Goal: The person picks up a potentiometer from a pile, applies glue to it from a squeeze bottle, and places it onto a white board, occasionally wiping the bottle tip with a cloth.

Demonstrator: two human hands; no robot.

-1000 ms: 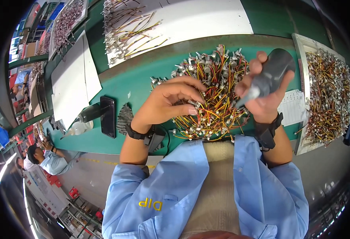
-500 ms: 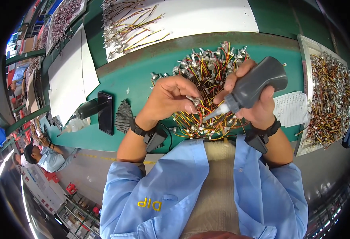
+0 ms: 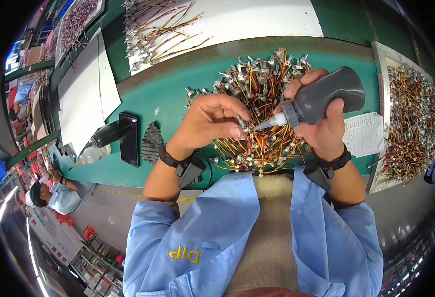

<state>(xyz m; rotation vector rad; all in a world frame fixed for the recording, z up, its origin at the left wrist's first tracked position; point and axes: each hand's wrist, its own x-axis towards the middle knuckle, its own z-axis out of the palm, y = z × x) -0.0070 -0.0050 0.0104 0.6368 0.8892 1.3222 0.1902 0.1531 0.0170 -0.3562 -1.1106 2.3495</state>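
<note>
Here the left hand (image 3: 212, 123) pinches a small metal part (image 3: 242, 123) between thumb and fingertips, wires trailing from it, right over the pile (image 3: 257, 99) of wired parts on the green worktop (image 3: 163, 94). Right hand (image 3: 321, 123) wraps a dark grey squeeze bottle (image 3: 326, 96), fingers closed round the body, bottle tilted with its pale nozzle (image 3: 269, 122) pointing left and the tip touching or just beside the pinched part; cannot tell which. Both wrists carry black straps. Pile sits centre, red, yellow and orange wires tangled with silver parts.

Left of the left hand: black phone (image 3: 129, 138) flat on the worktop, a dark ridged piece (image 3: 152, 142) just beside it, a second bottle (image 3: 101, 141) lying on its side. White sheets (image 3: 86, 94) further left. Far edge: white board (image 3: 247, 17) with wired parts laid out. Right: tray (image 3: 383, 54) full of wired parts, printed paper (image 3: 363, 133) between tray and right hand. Another person (image 3: 54, 193) lower left, well apart.
</note>
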